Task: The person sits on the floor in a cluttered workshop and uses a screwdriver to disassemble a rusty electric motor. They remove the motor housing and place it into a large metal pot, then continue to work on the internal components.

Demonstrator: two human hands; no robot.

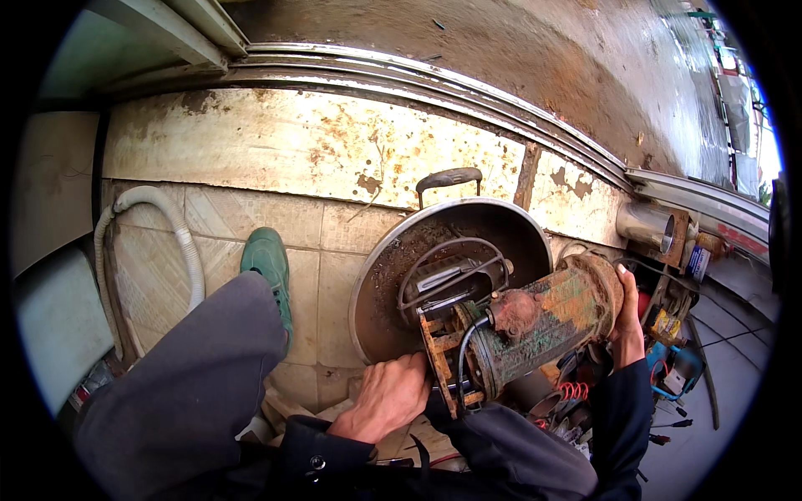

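Note:
A heavy, rusty pump motor (543, 321) with flaking green paint lies tilted over my right thigh. Its barred metal frame (451, 367) faces left, and a black cable bends out of a rusty box on its side. My left hand (386, 398) is closed at the edge of that frame; its fingertips are partly hidden. Round the motor's far right rim curls my right hand (628, 321), thumb on top, other fingers mostly out of sight. Just beyond the motor, a large round metal pan (368, 292) holds a ring-shaped wire frame (468, 242), shiny metal pieces and dark grit.
A ribbed pale hose (171, 221) loops over floor tiles at left, near my green shoe (269, 263). Metal door tracks (434, 75) cross behind a rust-stained slab (292, 138). At right are a steel cylinder (645, 225), a red coiled cord (574, 391) and a blue tool (683, 367).

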